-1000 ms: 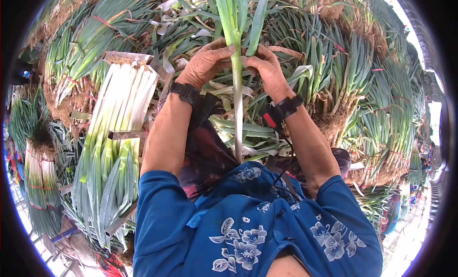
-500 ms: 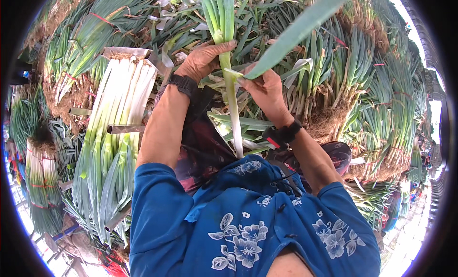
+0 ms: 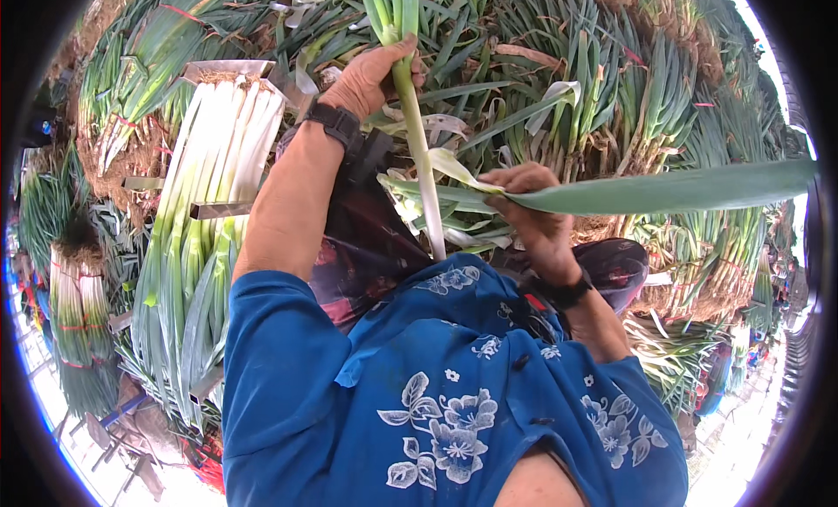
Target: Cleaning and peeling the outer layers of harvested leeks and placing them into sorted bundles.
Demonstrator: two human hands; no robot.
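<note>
Left hand (image 3: pixel 374 78): thumb and fingers wrapped around a single leek (image 3: pixel 420 154), gripping it just below the point where its green leaves fan out. The leafy top stands beyond this hand; the white shank runs down through the space between the two hands, slightly tilted, its lower end reaching the person's blue shirt (image 3: pixel 384 376), which bears white flowers.

Right hand (image 3: pixel 535 217): grasping a long, broad green leaf (image 3: pixel 663 190) near its base. The blade extends out to the right of this hand. A pale strip at its base points back to the shank; whether it is joined there cannot be determined.

Each wrist carries a dark band, that above the left hand (image 3: pixel 333 125) and that above the right hand (image 3: pixel 567 291).

Left of the left hand: a row of leeks (image 3: pixel 205 158) lies in a metal holder (image 3: pixel 218 211), root ends away from the person, green tops toward the person. Farther left and nearer the person is a leek bundle (image 3: pixel 78 302) with red ties.

Beyond both hands: a heap of green leaves (image 3: pixel 476 49). Beyond and right of the right hand: clustered leeks (image 3: pixel 602 106), some with brown roots.
</note>
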